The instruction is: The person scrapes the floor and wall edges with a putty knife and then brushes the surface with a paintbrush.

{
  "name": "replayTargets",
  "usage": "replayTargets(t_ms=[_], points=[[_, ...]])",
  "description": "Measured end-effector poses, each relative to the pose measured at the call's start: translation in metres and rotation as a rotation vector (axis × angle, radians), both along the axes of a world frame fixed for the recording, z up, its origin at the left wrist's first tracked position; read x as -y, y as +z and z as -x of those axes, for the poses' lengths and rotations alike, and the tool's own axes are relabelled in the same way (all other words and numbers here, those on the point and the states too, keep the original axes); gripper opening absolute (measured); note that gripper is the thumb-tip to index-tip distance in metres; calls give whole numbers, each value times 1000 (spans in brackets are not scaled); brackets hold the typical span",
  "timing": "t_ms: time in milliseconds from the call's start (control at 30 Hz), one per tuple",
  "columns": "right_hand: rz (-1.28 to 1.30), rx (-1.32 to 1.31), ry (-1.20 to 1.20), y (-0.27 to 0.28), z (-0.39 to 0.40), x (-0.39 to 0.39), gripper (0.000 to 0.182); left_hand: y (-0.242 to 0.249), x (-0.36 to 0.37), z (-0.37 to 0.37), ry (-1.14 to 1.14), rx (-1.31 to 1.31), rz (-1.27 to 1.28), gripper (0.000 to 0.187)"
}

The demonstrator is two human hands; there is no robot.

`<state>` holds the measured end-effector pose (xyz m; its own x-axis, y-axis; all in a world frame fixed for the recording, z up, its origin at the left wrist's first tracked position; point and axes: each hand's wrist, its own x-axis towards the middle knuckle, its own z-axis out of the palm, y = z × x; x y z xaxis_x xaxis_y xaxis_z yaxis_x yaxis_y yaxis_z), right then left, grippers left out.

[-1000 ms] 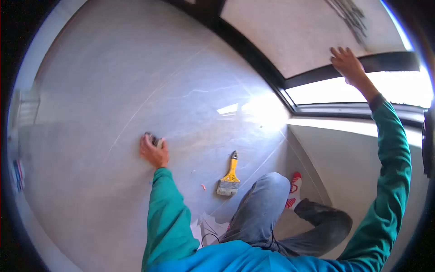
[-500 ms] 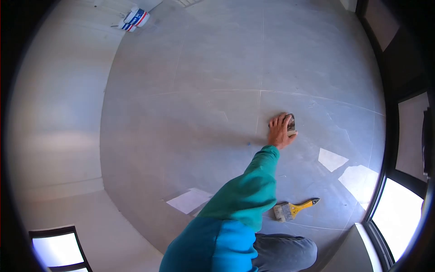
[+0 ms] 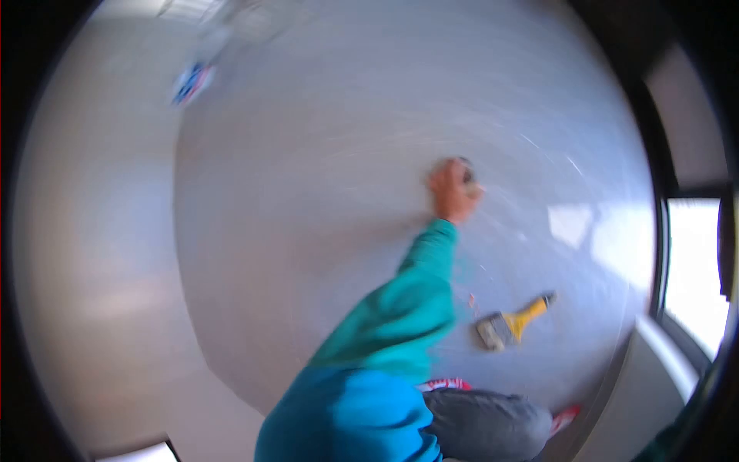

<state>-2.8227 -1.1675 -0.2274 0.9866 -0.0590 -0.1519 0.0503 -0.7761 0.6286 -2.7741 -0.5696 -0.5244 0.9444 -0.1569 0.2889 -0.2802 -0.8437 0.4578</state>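
My left hand (image 3: 454, 192), palm down at the end of a teal sleeve, is closed around a small dark block (image 3: 467, 175) and presses it to the grey floor (image 3: 308, 192). Motion blurs the fingers, and the palm hides most of the block, so its exact kind does not show. Nearer my knee lies a paintbrush (image 3: 512, 322) with a yellow handle and wide, pale-crusted bristles. My right hand is out of sight.
Bright light patches (image 3: 570, 222) fall on the floor at the right, beside a dark-framed window (image 3: 697, 269). A pale wall (image 3: 100, 231) runs along the left. A blurred blue-and-white container (image 3: 192, 83) stands at the far left. My bent grey-trousered knee (image 3: 493, 423) is at the bottom.
The view has turned and blurred, shifting the paintbrush and container in the picture. My left hand, still on the block, appears farther up and left. Red-and-white footwear now shows by my knee.
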Motion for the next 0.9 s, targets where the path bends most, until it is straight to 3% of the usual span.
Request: replayTargets(t_ms=[100,167,233,267,333,400,500,567,633,700,767,833,900], points=[[-735,376,52,-63,105,-98,40,-20,2,7,-72,125,-211,44],[-932,404,-120,-101,194,-165,36,-38,-2,10,-56,146,-246,47],[-941,82,-530,-131,285,-214,30,-38,4,12,-108,121,-140,54],[-857,-162,-805,-153,331,-237,36,-49,-2,12,-95,85,-152,58],[-751,-594,-1108,-188,412,-277,61,-72,-8,10,-66,253,-304,64],[-880,-689,-1348,-216,465,-323,72,-74,-10,14,-90,233,-265,65],[-1006,-545,-1418,-239,512,-388,81,-70,-9,9,-127,251,-262,63],[-879,-389,-1533,-246,522,-434,86,-65,-6,12,-173,200,-207,63],[-851,-105,-1731,-238,520,-472,76,-57,-6,19,-179,135,-185,65],[-862,71,-1676,-267,522,-495,67,-63,-9,16,-204,131,-184,68],[-828,214,-1596,-261,515,-496,58,-67,-9,16,-43,186,-342,71],[-961,488,-1029,-265,499,-481,50,-65,-12,15,-38,123,-328,73],[-991,722,-802,-284,460,-463,51,-66,-10,15,-4,142,-366,71]])
